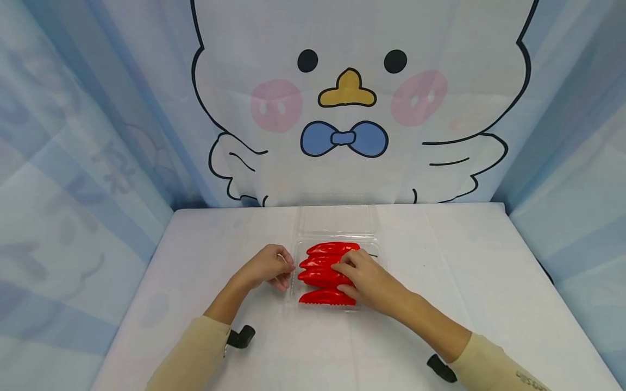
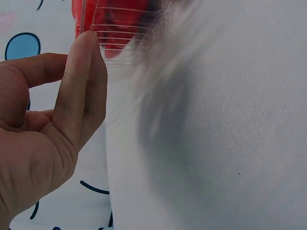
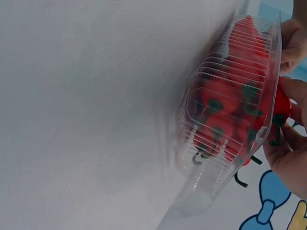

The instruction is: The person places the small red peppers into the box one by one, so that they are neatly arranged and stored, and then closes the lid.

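A clear plastic clamshell container (image 1: 295,282) lies with its lid (image 1: 337,221) folded back. Inside are several glossy red toy chili peppers (image 1: 325,297) with green stems, lying in rows crosswise. My left hand (image 1: 270,267) is at the container's left side, fingertips pinching its rim (image 2: 96,24). Over the peppers' right ends, my right hand (image 1: 371,279) grips one red chili pepper (image 3: 282,106) between thumb and fingers. That pepper is at the rim level in the right wrist view, its stem pointing out; my fingers partly hide it in the head view.
A white cloth covers the table (image 1: 440,260). Behind it hangs a curtain (image 1: 342,179) with a cartoon bird, and blue patterned curtains (image 1: 73,217) stand at both sides. A black camera mount (image 1: 241,336) sits by the left wrist, another (image 1: 442,368) by the right.
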The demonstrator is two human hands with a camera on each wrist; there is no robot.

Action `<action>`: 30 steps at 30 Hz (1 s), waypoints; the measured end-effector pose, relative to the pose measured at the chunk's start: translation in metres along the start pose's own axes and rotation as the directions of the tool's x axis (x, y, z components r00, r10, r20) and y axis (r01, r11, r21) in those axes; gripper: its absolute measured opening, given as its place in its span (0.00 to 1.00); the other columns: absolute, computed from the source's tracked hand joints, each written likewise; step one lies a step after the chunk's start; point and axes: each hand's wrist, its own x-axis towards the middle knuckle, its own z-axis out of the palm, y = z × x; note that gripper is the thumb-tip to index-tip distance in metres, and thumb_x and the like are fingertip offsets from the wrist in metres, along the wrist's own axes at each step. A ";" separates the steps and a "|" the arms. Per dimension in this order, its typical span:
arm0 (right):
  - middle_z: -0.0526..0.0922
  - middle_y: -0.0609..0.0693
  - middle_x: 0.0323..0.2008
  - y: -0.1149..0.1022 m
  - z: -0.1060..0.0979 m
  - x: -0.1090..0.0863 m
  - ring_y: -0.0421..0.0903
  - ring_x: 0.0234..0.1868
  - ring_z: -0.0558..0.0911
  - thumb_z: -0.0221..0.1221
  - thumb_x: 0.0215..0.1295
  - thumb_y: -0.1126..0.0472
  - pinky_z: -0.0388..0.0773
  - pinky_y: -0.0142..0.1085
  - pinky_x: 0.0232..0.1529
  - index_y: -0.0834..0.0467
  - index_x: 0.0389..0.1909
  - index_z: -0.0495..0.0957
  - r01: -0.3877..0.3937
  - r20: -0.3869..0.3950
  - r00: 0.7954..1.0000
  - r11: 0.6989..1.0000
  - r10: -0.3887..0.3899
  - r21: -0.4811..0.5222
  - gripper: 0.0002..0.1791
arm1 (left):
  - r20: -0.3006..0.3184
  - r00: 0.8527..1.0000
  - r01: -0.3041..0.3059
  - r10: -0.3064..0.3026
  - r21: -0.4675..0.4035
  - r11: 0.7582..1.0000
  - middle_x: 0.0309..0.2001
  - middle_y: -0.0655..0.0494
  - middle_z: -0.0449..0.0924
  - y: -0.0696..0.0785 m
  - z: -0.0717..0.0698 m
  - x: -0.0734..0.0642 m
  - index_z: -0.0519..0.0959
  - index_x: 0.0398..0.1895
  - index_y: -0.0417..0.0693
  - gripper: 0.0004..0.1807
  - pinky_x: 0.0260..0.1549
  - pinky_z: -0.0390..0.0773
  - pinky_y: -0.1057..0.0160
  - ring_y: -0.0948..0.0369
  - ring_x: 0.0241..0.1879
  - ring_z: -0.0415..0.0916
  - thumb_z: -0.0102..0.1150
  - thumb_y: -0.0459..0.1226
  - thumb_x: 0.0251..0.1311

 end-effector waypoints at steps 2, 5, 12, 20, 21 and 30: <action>0.80 0.51 0.49 0.000 0.001 0.000 0.46 0.51 0.77 0.76 0.58 0.56 0.86 0.32 0.46 0.58 0.57 0.83 -0.003 0.003 1.000 1.000 0.003 -0.001 0.27 | 0.001 1.000 0.001 -0.001 -0.003 1.000 0.28 0.45 0.80 0.000 0.000 0.000 0.75 0.41 0.37 0.07 0.21 0.87 0.61 0.58 0.17 0.81 0.63 0.31 0.68; 0.80 0.51 0.49 0.000 0.001 0.000 0.46 0.51 0.77 0.76 0.58 0.56 0.86 0.32 0.46 0.58 0.57 0.83 -0.010 0.007 1.000 1.000 0.010 0.000 0.26 | 0.006 1.000 0.003 -0.003 -0.010 1.000 0.28 0.45 0.80 0.000 0.000 -0.001 0.75 0.41 0.37 0.07 0.21 0.87 0.60 0.58 0.17 0.81 0.62 0.31 0.68; 0.80 0.51 0.49 0.000 0.000 0.000 0.46 0.51 0.77 0.76 0.57 0.56 0.87 0.33 0.46 0.58 0.57 0.83 -0.014 0.009 1.000 1.000 0.014 0.002 0.27 | 0.010 1.000 0.000 0.000 -0.017 1.000 0.28 0.45 0.80 0.000 0.000 0.000 0.75 0.41 0.37 0.07 0.21 0.87 0.60 0.58 0.17 0.81 0.62 0.30 0.67; 0.80 0.51 0.51 0.002 -0.001 -0.002 0.48 0.54 0.77 0.76 0.57 0.56 0.88 0.36 0.48 0.59 0.59 0.81 -0.016 0.014 1.000 1.000 0.016 0.020 0.29 | 0.009 1.000 -0.006 0.006 -0.008 1.000 0.27 0.45 0.80 -0.001 0.000 0.000 0.75 0.41 0.37 0.07 0.21 0.87 0.61 0.58 0.17 0.81 0.62 0.31 0.68; 0.80 0.51 0.51 0.003 -0.001 -0.002 0.49 0.54 0.77 0.76 0.57 0.56 0.88 0.36 0.48 0.59 0.59 0.81 -0.017 0.014 1.000 1.000 0.017 0.023 0.29 | 0.010 1.000 -0.007 0.007 -0.008 1.000 0.27 0.45 0.80 -0.001 0.000 -0.001 0.75 0.41 0.37 0.07 0.21 0.87 0.61 0.58 0.17 0.81 0.62 0.31 0.68; 0.80 0.48 0.52 0.014 -0.007 -0.006 0.45 0.54 0.76 0.76 0.57 0.53 0.87 0.31 0.46 0.55 0.60 0.80 -0.050 -0.001 0.999 0.997 0.050 0.055 0.30 | 0.006 1.000 0.000 0.000 -0.001 1.000 0.28 0.45 0.80 -0.001 -0.001 0.000 0.75 0.42 0.37 0.07 0.21 0.87 0.61 0.58 0.17 0.81 0.62 0.31 0.68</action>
